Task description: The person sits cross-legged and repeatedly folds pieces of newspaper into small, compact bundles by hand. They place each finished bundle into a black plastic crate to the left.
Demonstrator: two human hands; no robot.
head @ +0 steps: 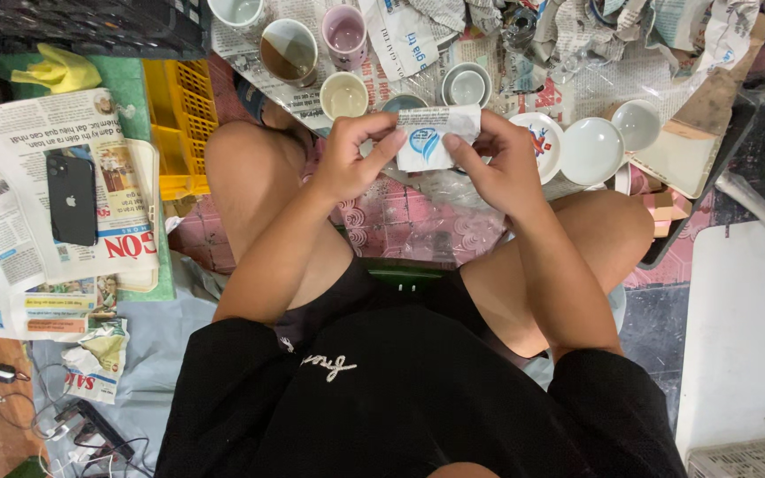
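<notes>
Item held: a small bundle wrapped in newspaper [431,137], squat and roughly cylindrical, the paper creased, white with a blue round mark on the side facing me. I see it raised between the knees, above the tiled floor [409,221], just in front of the row of cups.

Hands: my left hand [347,155] pinches the bundle's left edge with thumb and fingertips; my right hand [498,164] grips its right side, fingers curled round the back. Both are closed on the paper.

Nearby crockery, glazed and smooth, set on spread newspaper sheets [400,53]:
- a cream cup [344,95], round, open mouth upward, just beyond the left hand;
- a brown-and-white cup [289,49];
- a pale pink cup [345,34];
- a grey-white cup [467,86];
- a white saucer [591,150], shallow and plain, right of the bundle;
- a small plate with red and blue decoration [540,142], partly behind the right hand.

Left side: a yellow plastic crate [179,124], slotted walls; a black phone [72,196] lying flat on a folded newspaper [37,150]; a yellow cloth [59,71], crumpled.
</notes>
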